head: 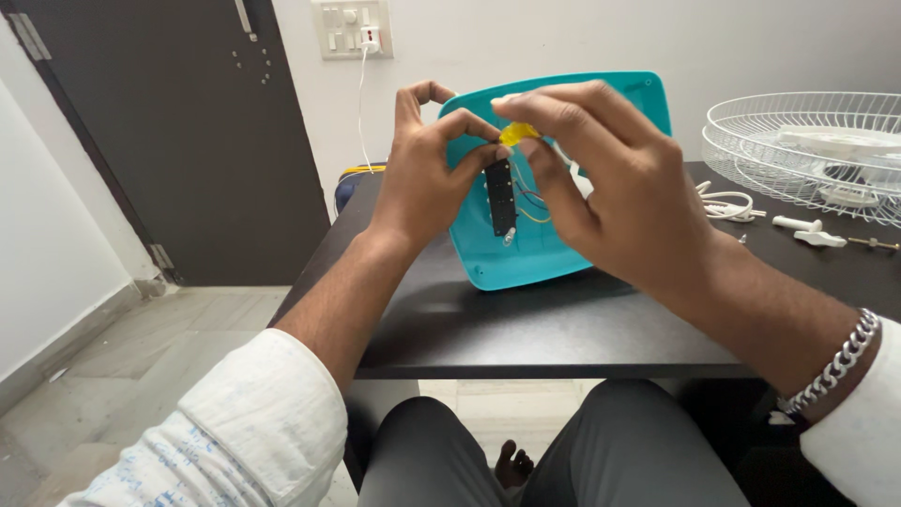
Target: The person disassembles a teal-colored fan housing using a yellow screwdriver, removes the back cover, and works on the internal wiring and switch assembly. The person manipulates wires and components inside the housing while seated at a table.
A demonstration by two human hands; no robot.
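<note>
A: Count pls?

B: I see 1 teal panel (pixel 601 103) propped upright on the black table (pixel 526 319), 1 black switch block (pixel 500 195) on it, 1 yellow piece (pixel 518 132), 1 white wire fan guard (pixel 807 150) far right.

A: Hands?

B: Left hand (pixel 427 174) has fingers curled, thumb and forefinger pinched at the block's top end. Right hand (pixel 610 178) pinches the yellow piece, other fingers half bent.

A: Where's the block vs hands?

B: Btwn both, just below the fingertips, against the panel's face, thin wires beside it.

So there's a black table (pixel 526 329), with a teal plastic panel (pixel 563 253) propped on it, white wire fan guard (pixel 807 150), coiled white cord (pixel 727 204), few loose screws (pixel 873 243).
</note>
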